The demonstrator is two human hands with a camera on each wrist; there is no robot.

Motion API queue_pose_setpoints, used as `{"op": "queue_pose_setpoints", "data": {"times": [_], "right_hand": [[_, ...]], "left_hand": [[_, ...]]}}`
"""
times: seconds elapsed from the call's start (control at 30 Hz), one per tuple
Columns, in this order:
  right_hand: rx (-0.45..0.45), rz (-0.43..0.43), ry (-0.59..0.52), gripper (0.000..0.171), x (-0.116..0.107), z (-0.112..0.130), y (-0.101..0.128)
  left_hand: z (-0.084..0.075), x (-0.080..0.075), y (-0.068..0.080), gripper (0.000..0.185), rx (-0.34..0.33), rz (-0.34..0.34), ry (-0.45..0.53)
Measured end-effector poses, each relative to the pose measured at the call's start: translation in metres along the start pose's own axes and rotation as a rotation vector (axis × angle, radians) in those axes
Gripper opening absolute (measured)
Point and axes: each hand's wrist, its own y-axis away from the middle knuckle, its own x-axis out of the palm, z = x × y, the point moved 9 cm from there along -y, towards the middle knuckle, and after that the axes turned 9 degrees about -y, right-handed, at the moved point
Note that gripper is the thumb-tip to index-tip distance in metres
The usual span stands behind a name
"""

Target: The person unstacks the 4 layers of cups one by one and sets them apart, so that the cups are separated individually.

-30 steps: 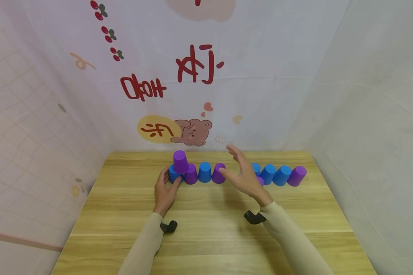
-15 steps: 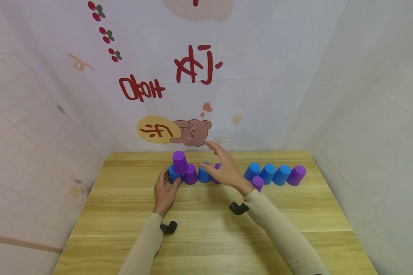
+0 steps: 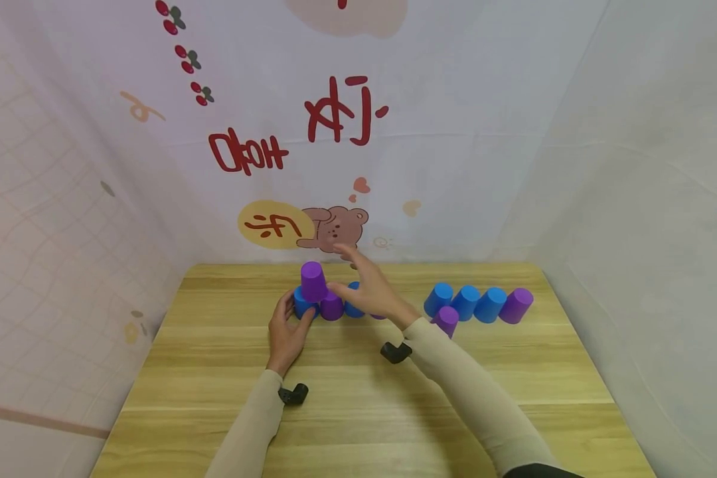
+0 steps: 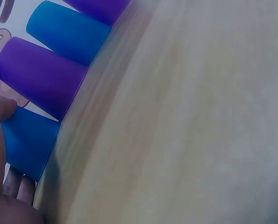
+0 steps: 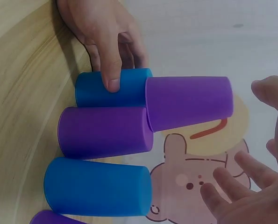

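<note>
My left hand [image 3: 285, 335] grips the blue cup [image 5: 89, 88] at the left end of a row of upside-down cups, thumb on its near side. Beside it stands a purple cup [image 5: 101, 133], then another blue cup [image 5: 96, 186] and a purple cup [image 3: 378, 317], mostly hidden behind my right hand. One more purple cup [image 3: 313, 281] rests upside down on top, bridging the first blue and purple cups. My right hand [image 3: 370, 285] hovers just right of this upper cup, thumb and fingers spread, holding nothing; in the right wrist view a gap shows between them.
Farther right, blue cups [image 3: 439, 300] and a purple cup [image 3: 516, 306] form a second row, with a single purple cup [image 3: 446, 320] in front. A printed white cloth [image 3: 454, 166] hangs behind the wooden table [image 3: 346, 411].
My right hand has moved left over the row, from above the fourth cup to beside the upper purple cup. My left hand has kept its grip in place.
</note>
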Motion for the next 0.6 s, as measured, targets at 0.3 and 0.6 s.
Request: {"op": "queue_pose_setpoints", "data": {"times": [0.3, 0.6], "right_hand": [[0.015, 0.04, -0.044, 0.08, 0.016, -0.005, -0.012], [0.066, 0.067, -0.081, 0.072, 0.028, -0.016, -0.02]], "left_hand": [[0.001, 0.0, -0.001, 0.065, -0.008, -0.003, -0.009], [0.002, 0.0, -0.003, 0.065, 0.0, -0.02, -0.013]]}}
